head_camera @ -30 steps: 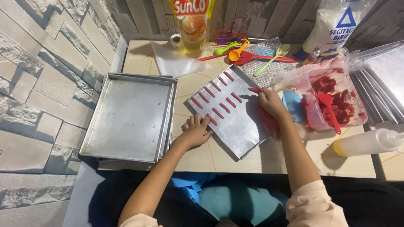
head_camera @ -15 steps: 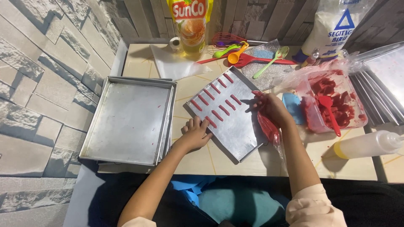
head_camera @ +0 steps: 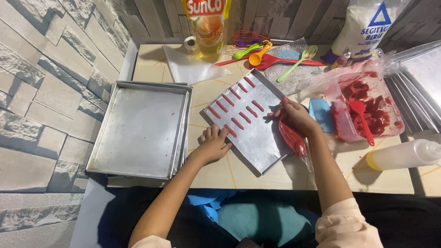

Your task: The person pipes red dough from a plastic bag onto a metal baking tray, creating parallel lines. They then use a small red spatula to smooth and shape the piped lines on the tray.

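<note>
Head view, looking down on my two hands at a tiled worktop [head_camera: 239, 177]. Largest item: an empty stack of metal trays [head_camera: 140, 131] at the left, unchanged from a second ago. Beside it lies the tilted baking sheet [head_camera: 257, 138], carrying two rows of short red piped strips [head_camera: 236, 108] on its upper half; the lower half is bare.

What has changed: a second ago my right hand [head_camera: 296, 117] was at the sheet's upper right edge; it has since drawn toward the sheet's middle right, closed around the red piping bag [head_camera: 292, 138], whose filled body hangs below the wrist. I judge this as a move to the next strip position. My left hand [head_camera: 212, 144] has stayed put, fingers loosely spread and pressed flat on the sheet's lower left edge, steadying it and gripping nothing.

To the right: a clear tub of red batter [head_camera: 367, 108] with a red spoon [head_camera: 362, 120] in it, a blue scraper [head_camera: 320, 115] partly under my right hand, and a squeeze bottle [head_camera: 406, 155] lying on its side.

Hard to make out: the bag's nozzle is hidden by my fingers, so whether it touches the sheet I cannot tell. More trays at the far right are cut off by the frame.
</note>
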